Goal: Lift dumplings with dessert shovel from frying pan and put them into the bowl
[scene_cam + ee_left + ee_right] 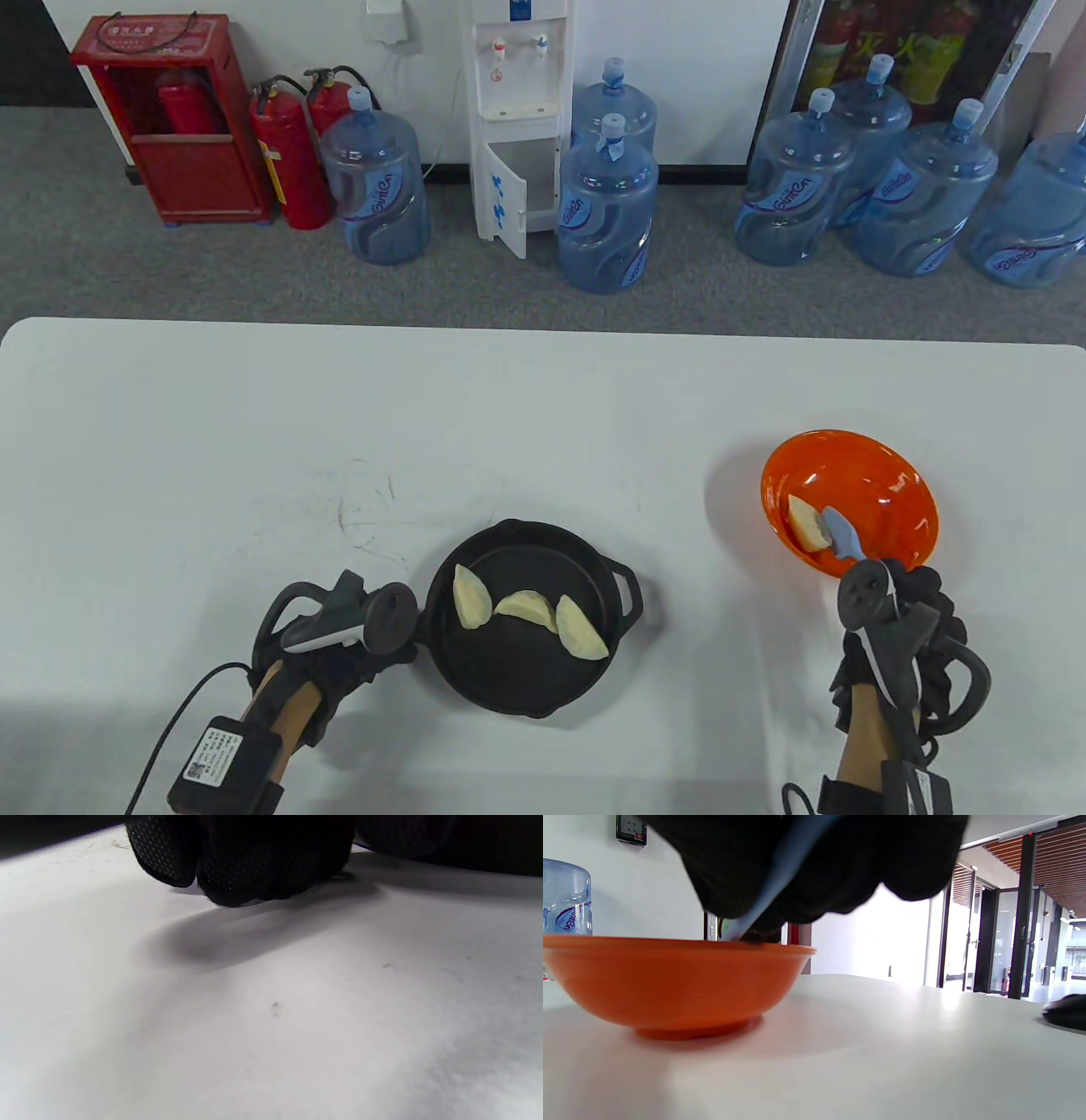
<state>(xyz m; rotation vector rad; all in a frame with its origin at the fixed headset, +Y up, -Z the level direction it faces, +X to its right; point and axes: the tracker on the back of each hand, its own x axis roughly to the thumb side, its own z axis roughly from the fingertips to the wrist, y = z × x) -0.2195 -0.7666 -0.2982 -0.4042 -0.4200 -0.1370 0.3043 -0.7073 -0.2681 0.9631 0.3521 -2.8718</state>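
Currently, two failure modes apply. First, the left hand (339, 632) sits at the left rim of the frying pan (530, 688), apparently bracing it; its fingers (237, 866) appear curled, knuckles close to the table (543, 407), but whether they grip the pan's handle cannot be told from any view. If that brace slips, the pan may slide at the next scoop, since three dumplings (530, 620) remain inside it, lying side by side near the middle.

Second, in the orange bowl (899, 475), one dumpling (806, 522) lies against the near wall, touching the blade of the dessert shovel (840, 533). The right hand (899, 620), fingers closed round the shovel's handle, is just beside the bowl's near rim. If the blade is withdrawn while the dumpling adheres to it, the dumpling may be dragged up the wall and over the rim. Pressing down on the near rim could also tip the bowl.

Position summary: the hands are well apart; the pan lies between them, nearer the left; the bowl is at the right hand.
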